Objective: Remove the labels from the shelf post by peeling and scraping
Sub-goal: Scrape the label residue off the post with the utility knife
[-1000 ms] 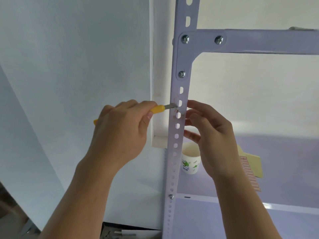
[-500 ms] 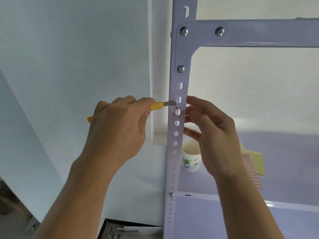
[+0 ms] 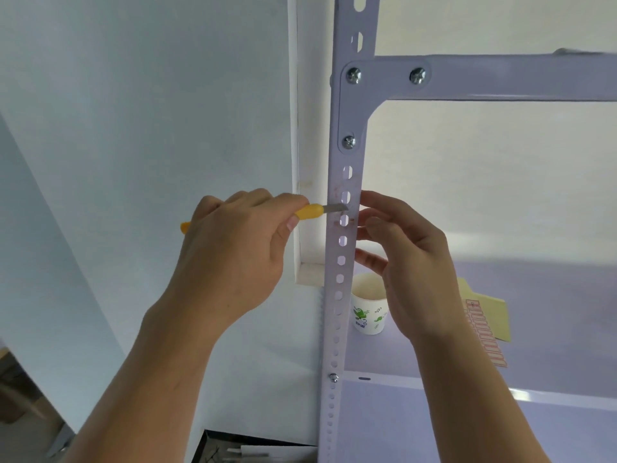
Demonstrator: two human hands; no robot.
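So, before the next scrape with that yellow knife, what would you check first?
1. Left hand grips the knife: ok.
2. Blade lies on the shelf post face: ok.
3. Right hand clear of the blade's line: not ok, its fingertips sit just past the tip.
4. Right hand really bracing the post: cannot tell.
5. Label residue gone: not ok, reddish traces show.
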